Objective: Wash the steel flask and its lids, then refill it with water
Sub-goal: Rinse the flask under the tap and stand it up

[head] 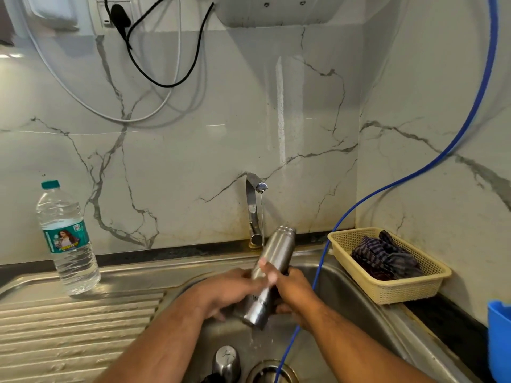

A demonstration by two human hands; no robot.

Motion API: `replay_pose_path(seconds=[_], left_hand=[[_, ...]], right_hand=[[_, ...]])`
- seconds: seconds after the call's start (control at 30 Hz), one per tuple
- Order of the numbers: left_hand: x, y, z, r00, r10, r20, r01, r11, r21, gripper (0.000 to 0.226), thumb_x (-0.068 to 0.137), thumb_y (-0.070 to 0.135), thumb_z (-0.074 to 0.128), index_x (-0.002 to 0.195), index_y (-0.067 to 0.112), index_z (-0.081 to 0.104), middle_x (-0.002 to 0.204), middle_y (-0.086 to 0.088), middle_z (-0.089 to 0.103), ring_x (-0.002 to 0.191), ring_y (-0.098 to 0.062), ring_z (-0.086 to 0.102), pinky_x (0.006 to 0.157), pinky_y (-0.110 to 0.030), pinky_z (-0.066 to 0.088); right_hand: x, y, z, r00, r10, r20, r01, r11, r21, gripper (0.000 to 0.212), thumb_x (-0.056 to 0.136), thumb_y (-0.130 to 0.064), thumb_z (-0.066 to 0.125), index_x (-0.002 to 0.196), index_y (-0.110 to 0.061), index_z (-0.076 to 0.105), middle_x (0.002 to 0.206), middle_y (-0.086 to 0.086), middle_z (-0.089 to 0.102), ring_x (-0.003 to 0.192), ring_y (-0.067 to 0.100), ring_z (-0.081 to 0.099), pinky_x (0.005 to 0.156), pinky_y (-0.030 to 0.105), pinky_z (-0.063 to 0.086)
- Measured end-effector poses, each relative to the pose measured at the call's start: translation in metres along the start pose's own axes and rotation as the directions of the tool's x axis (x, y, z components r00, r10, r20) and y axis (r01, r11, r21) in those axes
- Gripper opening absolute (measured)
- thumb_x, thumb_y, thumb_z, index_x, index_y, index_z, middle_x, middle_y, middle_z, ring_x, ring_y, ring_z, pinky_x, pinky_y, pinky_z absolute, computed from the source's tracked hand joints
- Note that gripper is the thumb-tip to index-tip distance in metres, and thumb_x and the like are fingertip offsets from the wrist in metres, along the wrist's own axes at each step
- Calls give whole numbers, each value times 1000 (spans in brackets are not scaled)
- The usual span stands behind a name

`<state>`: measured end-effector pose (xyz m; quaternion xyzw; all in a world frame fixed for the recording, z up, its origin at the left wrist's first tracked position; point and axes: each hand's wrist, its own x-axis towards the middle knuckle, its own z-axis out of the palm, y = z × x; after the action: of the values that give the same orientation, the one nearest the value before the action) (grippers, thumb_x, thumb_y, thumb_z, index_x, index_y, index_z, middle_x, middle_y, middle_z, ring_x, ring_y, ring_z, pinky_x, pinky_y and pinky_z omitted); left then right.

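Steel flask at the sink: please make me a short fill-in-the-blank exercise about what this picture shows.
1. Both hands, left hand and right hand, hold the steel flask over the ____.
2. Water runs from the ____ down onto the flask.
3. The plastic bottle standing left of the sink has a ____ cap.
4. The striped cloth lies inside the yellow ____.

Missing words: sink; tap; green; basket

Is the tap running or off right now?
Running: a thin stream falls from the tap spout beside the steel flask, held tilted over the sink by both hands.
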<state>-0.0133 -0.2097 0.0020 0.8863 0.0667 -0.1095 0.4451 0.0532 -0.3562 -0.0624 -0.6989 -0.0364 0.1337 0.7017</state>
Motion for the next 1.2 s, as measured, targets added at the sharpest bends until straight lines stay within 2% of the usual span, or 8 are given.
replay_pose_path(seconds=[0.13, 0.27, 0.37, 0.43, 0.53, 0.63, 0.87, 1.2], left_hand=[[-8, -21, 10, 979, 113, -170, -141, 977, -161, 69, 77, 33, 88, 133, 29, 47, 114, 5, 60, 102, -16, 64, 88, -43, 62], [-6, -32, 6, 899, 240, -367, -370, 864, -342, 78, 64, 42, 91, 130, 30, 51, 126, 1, 60, 109, -19, 64, 90, -44, 61], [2, -23, -7, 796, 234, -558, -468, 822, -325, 92, 52, 69, 89, 130, 35, 53, 122, 7, 63, 111, -18, 65, 95, -45, 59], [11, -13, -15, 748, 225, -624, -488, 824, -288, 86, 52, 71, 83, 126, 39, 54, 118, 11, 64, 109, -16, 66, 96, -45, 58], [29, 3, -16, 747, 275, -606, -509, 822, -255, 69, 67, 58, 87, 125, 36, 58, 117, 8, 67, 105, -13, 67, 88, -42, 62], [43, 19, -11, 802, 347, -486, -488, 851, -196, 55, 81, 58, 76, 125, 29, 59, 113, 3, 68, 96, -15, 69, 67, -32, 63], [93, 18, -30, 769, 468, -435, -310, 869, 387, 41, 98, 4, 58, 138, 15, 61, 137, -6, 61, 119, -26, 62, 106, -34, 49], [114, 18, -13, 717, 520, -464, -326, 839, 435, 24, 96, 7, 55, 79, 23, 58, 72, 7, 61, 64, -8, 57, 58, -19, 39]], right_hand=[[-5, -7, 4, 999, 33, 41, -45, 937, 347, 75, 76, -52, 78, 135, -16, 49, 120, 15, 70, 105, 34, 72, 84, 55, 62], [-7, -12, -2, 997, -73, -22, 76, 923, 378, 100, 73, -55, 79, 155, -25, 32, 136, 17, 62, 112, 35, 68, 74, 50, 64], [-7, -13, -15, 944, -213, -253, 209, 977, -42, 122, 78, -62, 76, 162, -38, -9, 170, 10, 15, 144, 39, 42, 93, 46, 59], [-2, -6, -18, 895, -387, -224, 237, 835, -496, 120, 67, -81, 68, 163, -41, 8, 171, 0, -5, 157, 32, 8, 119, 50, 31], [2, 3, -6, 928, -366, -69, 265, 779, -568, 128, 43, -93, 73, 154, -42, 34, 156, -1, 38, 144, 23, 40, 115, 39, 42], [8, 13, 1, 935, -341, -94, 265, 850, -455, 86, 63, -51, 94, 134, -26, 51, 114, -12, 66, 98, 1, 64, 73, 12, 51], [20, 29, -5, 981, -163, -103, 126, 946, -298, 78, 59, -40, 96, 125, -27, 57, 111, -8, 71, 98, 10, 70, 90, 35, 61], [22, 32, -5, 990, -136, -50, 113, 942, -317, 78, 59, -41, 96, 125, -26, 57, 111, -8, 71, 98, 9, 70, 91, 35, 60]])
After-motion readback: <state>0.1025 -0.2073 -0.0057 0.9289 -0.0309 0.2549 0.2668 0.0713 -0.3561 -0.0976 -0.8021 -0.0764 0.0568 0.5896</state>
